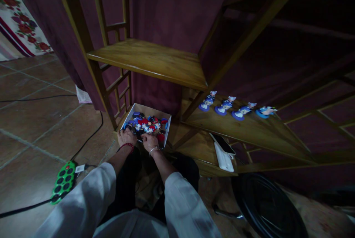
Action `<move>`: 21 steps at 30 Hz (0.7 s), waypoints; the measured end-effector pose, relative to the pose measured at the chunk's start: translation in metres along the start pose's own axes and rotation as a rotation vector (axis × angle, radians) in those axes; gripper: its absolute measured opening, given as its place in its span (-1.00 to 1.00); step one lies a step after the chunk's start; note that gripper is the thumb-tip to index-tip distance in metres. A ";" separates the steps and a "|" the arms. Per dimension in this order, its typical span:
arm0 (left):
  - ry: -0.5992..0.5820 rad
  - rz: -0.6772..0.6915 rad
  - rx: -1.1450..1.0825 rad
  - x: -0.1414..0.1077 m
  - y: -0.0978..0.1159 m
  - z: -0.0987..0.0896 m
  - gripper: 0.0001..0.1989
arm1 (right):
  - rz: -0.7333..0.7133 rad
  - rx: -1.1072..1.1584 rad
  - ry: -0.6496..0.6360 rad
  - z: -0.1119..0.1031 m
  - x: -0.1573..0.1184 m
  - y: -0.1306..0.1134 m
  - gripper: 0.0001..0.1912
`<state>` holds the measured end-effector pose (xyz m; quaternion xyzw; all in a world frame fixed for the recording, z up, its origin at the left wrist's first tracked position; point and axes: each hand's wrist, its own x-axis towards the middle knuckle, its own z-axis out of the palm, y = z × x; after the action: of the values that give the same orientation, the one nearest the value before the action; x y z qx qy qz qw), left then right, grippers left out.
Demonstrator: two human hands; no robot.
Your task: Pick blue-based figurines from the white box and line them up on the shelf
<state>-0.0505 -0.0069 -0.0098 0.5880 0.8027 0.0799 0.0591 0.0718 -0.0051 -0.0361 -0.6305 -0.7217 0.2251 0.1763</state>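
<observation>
A white box (168, 131) full of small red, blue, white and black figurines (145, 124) stands on the lowest shelf at the left. My left hand (127, 138), with a red bead bracelet at the wrist, is at the box's near left corner; its fingers are partly hidden. Over the near edge of the box reaches my right hand (150, 141), a silvery bracelet on its wrist. The fingertips are among dark pieces, and whether they grip one is too small to tell.
Four figurines on round bases (222, 109) line the right shelf (249, 129). Below lie a phone (224, 144) and a white object (224, 159). A wooden shelf (155, 58) juts out above the box. A green power strip (64, 181) with cables and a black round stool (267, 204) are on the floor.
</observation>
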 end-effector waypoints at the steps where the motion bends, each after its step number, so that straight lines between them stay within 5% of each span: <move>1: 0.002 -0.011 0.004 0.001 0.000 0.000 -0.66 | 0.000 0.006 -0.002 0.000 0.000 0.000 -0.72; 21: 0.069 0.156 -0.133 -0.005 -0.006 0.002 -0.75 | 0.028 0.035 -0.003 0.001 0.000 0.002 -0.72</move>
<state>-0.0544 -0.0129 -0.0127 0.6404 0.7490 0.1575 0.0637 0.0735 -0.0052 -0.0378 -0.6369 -0.7089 0.2412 0.1833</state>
